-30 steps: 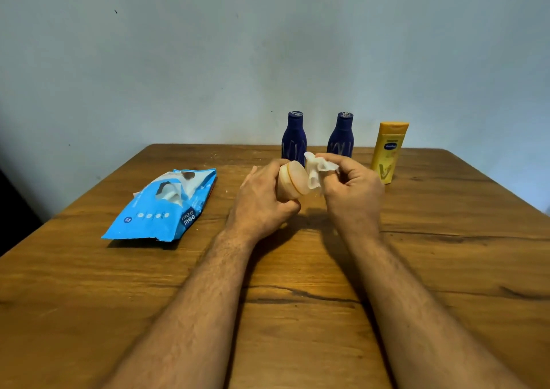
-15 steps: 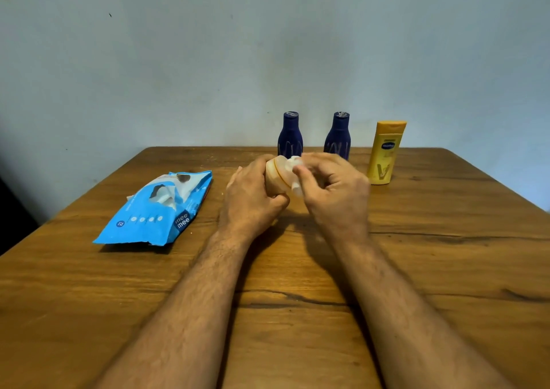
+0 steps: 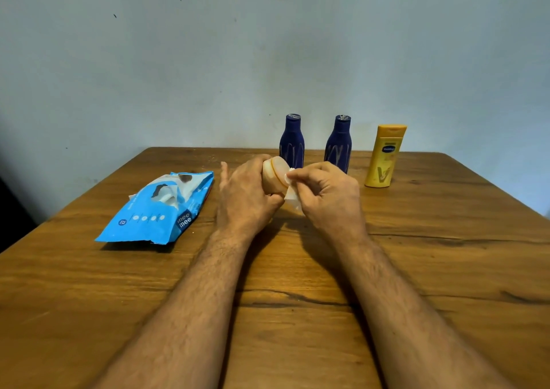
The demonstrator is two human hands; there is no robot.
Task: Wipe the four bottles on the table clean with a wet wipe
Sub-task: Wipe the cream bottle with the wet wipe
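Observation:
My left hand (image 3: 245, 198) grips a small peach-coloured bottle (image 3: 275, 173), held tilted above the table with its end pointing right. A white wet wipe (image 3: 292, 198) is pinched in my right hand (image 3: 329, 196) and pressed against the bottle's right side. Most of the bottle's body is hidden inside my left fist. Behind my hands two dark blue bottles (image 3: 292, 141) (image 3: 339, 144) stand upright side by side. A yellow bottle (image 3: 385, 156) stands upright to their right.
A blue pack of wet wipes (image 3: 157, 210) lies flat on the wooden table (image 3: 446, 254) to the left of my hands, its flap open. A pale wall rises right behind the table's far edge. The floor drops away dark at the left.
My right hand with the wipe slid from the bottle's top down to its lower right side. The bottle stayed in my left hand, turned slightly.

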